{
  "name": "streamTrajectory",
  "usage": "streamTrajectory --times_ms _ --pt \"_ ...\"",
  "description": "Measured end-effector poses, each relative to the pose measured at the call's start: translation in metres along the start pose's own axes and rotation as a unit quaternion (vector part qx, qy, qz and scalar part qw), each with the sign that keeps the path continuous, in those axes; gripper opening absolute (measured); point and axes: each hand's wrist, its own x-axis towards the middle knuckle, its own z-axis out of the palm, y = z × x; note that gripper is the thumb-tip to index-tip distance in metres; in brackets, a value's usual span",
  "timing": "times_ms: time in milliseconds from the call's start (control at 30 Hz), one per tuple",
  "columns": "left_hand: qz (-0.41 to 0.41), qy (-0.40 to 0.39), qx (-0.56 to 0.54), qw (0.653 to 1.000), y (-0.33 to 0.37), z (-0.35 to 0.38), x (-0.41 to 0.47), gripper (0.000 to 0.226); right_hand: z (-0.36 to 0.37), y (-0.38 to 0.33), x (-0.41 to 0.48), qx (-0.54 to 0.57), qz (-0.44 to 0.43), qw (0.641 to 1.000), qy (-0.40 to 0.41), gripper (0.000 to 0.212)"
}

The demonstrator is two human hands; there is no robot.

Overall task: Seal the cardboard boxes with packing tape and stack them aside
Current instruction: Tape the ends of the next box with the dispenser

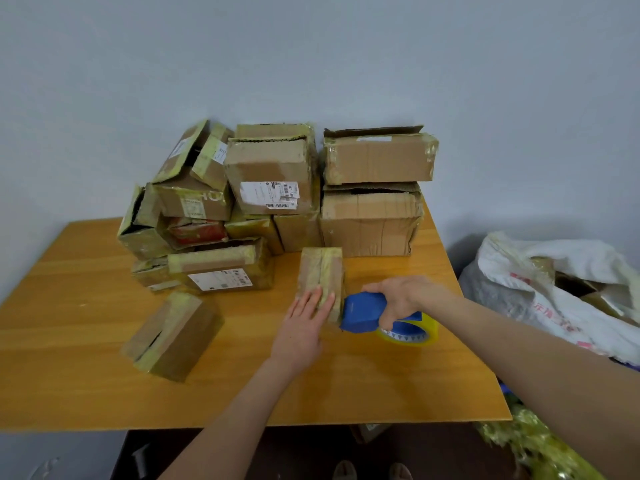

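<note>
A small cardboard box [322, 271] with yellowish tape along its top lies mid-table. My left hand [304, 323] presses flat on its near end, fingers straight. My right hand [401, 299] grips a blue tape dispenser [363, 311] with a yellow tape roll [415, 336], its head against the box's near right corner. Another small box [173, 336] with a slit in its top seam lies to the left on the wooden table [86, 375].
A pile of several taped cardboard boxes [270, 188] stands at the table's back against the wall, with two larger boxes [374, 192] stacked at the right. A white sack [554, 289] holding cardboard sits right of the table. Crumpled tape lies on the floor.
</note>
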Motion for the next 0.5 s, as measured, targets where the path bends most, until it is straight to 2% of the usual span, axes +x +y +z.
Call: streamTrajectory --times_ms 200,267,367,433,500 --pt "0.003 -0.004 0.010 1.000 0.000 -0.002 0.000 0.087 -0.004 -0.002 0.003 0.044 0.004 0.998 -0.036 0.075" --pt "0.006 -0.010 0.007 1.000 -0.001 -0.003 0.000 0.087 -0.008 -0.003 0.001 0.003 -0.004 0.999 -0.040 0.079" --pt "0.005 -0.012 0.004 1.000 -0.002 -0.005 0.000 0.086 0.003 -0.006 -0.001 -0.130 -0.028 0.991 -0.025 0.084" --pt "0.008 -0.009 -0.003 1.000 -0.003 -0.004 0.001 0.086 0.016 0.001 0.004 -0.081 -0.033 0.996 -0.006 0.075" --pt "0.002 -0.007 -0.005 1.000 -0.002 -0.004 0.001 0.087 0.018 0.016 0.009 0.045 -0.040 0.998 -0.003 0.072"
